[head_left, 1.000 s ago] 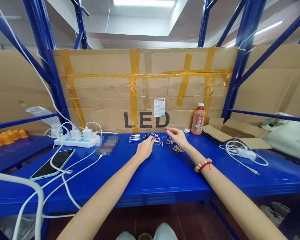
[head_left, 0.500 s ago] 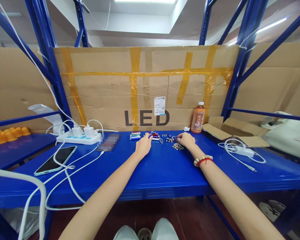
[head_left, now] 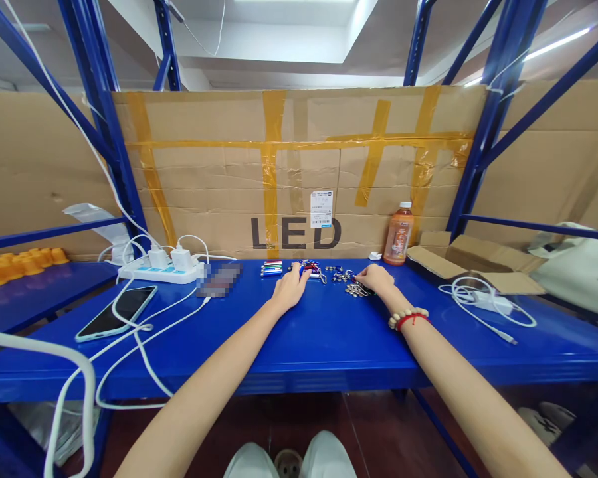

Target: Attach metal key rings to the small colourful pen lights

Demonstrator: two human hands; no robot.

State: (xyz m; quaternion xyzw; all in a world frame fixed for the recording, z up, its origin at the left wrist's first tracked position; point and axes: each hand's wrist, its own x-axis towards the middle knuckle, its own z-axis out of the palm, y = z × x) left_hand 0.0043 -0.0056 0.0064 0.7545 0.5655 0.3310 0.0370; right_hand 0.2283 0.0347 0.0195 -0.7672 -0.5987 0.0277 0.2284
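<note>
Lying clustered: small, shiny metal pieces (head_left: 355,290).

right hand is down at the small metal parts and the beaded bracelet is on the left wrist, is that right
The wrist is wrong: the head view shows the beaded bracelet on the right one. The right hand is indeed down at the small metal parts.

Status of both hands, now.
Left hand: fingers at the small coloured pieces; grip cannot be told.
Right hand: fingers curled down beside the small metal parts; grip cannot be told.
</note>
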